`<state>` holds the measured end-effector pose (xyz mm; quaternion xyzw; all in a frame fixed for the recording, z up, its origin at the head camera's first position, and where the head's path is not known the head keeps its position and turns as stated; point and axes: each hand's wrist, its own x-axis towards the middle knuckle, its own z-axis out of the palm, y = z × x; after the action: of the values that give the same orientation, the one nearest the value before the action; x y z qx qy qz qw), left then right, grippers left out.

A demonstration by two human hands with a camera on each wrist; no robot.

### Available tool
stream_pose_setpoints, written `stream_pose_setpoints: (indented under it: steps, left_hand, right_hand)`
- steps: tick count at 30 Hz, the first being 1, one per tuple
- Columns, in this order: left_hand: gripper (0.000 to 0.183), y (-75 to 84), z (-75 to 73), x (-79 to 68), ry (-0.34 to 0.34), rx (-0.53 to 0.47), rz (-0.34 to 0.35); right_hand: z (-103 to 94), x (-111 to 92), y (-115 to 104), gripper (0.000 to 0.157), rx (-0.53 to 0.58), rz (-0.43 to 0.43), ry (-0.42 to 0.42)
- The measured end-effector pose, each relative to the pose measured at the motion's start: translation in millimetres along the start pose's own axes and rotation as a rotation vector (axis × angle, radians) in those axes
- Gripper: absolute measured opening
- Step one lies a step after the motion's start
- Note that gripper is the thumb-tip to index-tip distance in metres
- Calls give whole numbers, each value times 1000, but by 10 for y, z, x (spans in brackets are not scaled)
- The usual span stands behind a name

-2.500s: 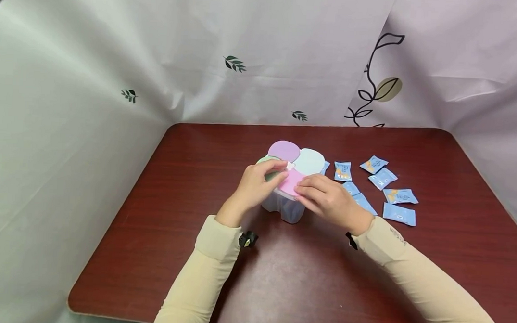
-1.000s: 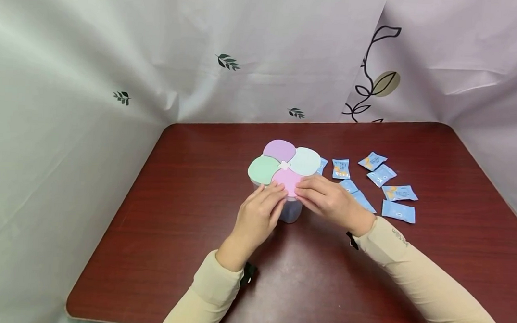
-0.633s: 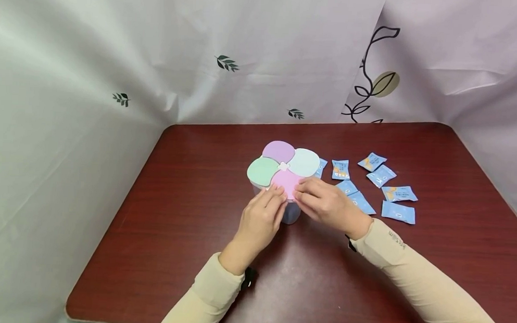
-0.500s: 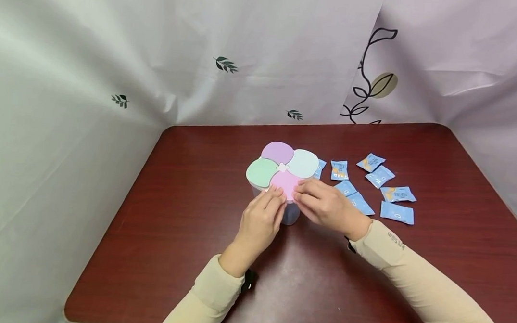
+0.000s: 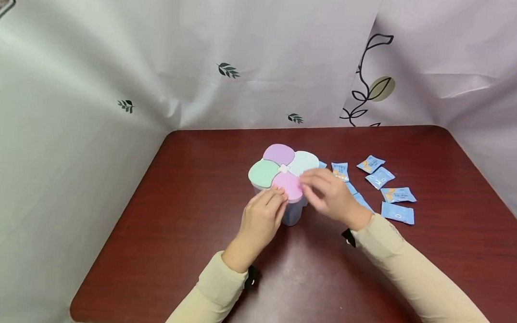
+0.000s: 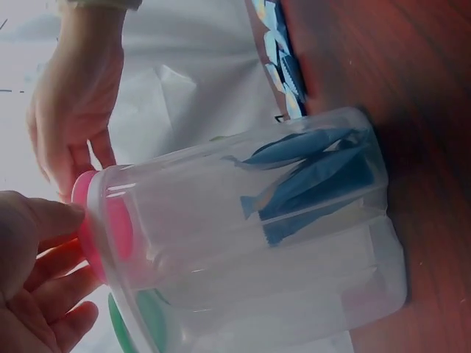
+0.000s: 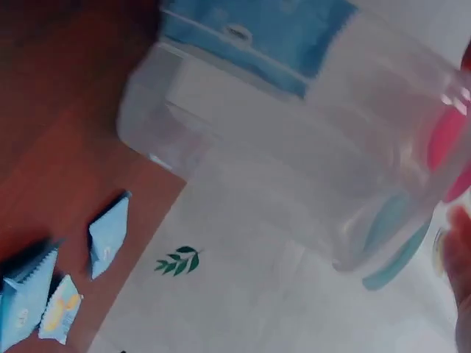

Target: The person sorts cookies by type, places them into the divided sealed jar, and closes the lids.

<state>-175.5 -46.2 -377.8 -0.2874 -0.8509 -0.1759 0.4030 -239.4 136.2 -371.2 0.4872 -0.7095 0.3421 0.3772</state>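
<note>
A four-lobed clear plastic box (image 5: 291, 215) stands upright on the table, with petal-shaped lids in purple (image 5: 279, 153), mint green (image 5: 263, 173), pale white (image 5: 303, 162) and pink (image 5: 289, 184) lying flat on top. My left hand (image 5: 260, 222) holds the front edge of the pink lid between thumb and fingers. Beside that lid's right edge is my right hand (image 5: 332, 197), its fingers loosely bent and slightly parted, with nothing held. Through the wall in the left wrist view, several blue packets (image 6: 316, 173) show in the compartment beneath the pink lid.
Several small blue wrapped packets (image 5: 397, 213) lie scattered to the box's right; some are partly hidden behind the right hand. The dark red table (image 5: 187, 216) meets a white curtain (image 5: 263, 46) at the back.
My left hand went from the lids' centre and green lid to the pink lid's front edge. The right hand, earlier at the pink lid's edge, has lifted slightly and its fingers have loosened.
</note>
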Motion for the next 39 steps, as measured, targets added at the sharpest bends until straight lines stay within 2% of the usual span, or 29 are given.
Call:
stream_pose_setpoints:
  steps: [3,5,8,10,12,16,20,29,34,36,39]
  left_hand:
    - [8,-14,-8,10,14,27,13]
    - [8,-18,-13,17,21,48,27]
    - [9,-20,-13,22,25,69,53]
    - [10,-24,-8,19,31,82,69]
    - [11,-36,-9,5,24,86,70]
    - [9,-73,-65,-29,-14,65,54]
    - [17,-88,-145,-36,-55,45,20]
    - [38,-55,-140,8,-117,133,-78]
    - [47,-74,-119,44,-139,175,-86]
    - [48,-98,-121,63,-167,162,-87]
    - [49,-147,-147,101,-230,93,-101]
  right_hand:
    - [-19,97,118,18,-86,203,-14]
    - [-42,151,194,21,-111,386,-89]
    - [-81,192,282,26,-82,650,-224]
    - [-102,200,310,29,-55,770,-282]
    - [-111,201,317,29,-40,829,-304]
    - [-122,214,276,27,-48,835,-307]
    - [-153,214,165,26,-62,832,-312]
    - [-246,124,-103,20,-126,727,-273]
    - [-267,87,-225,15,-135,698,-262]
    - [-269,72,-271,12,-138,677,-255]
    - [-266,53,-338,10,-128,633,-264]
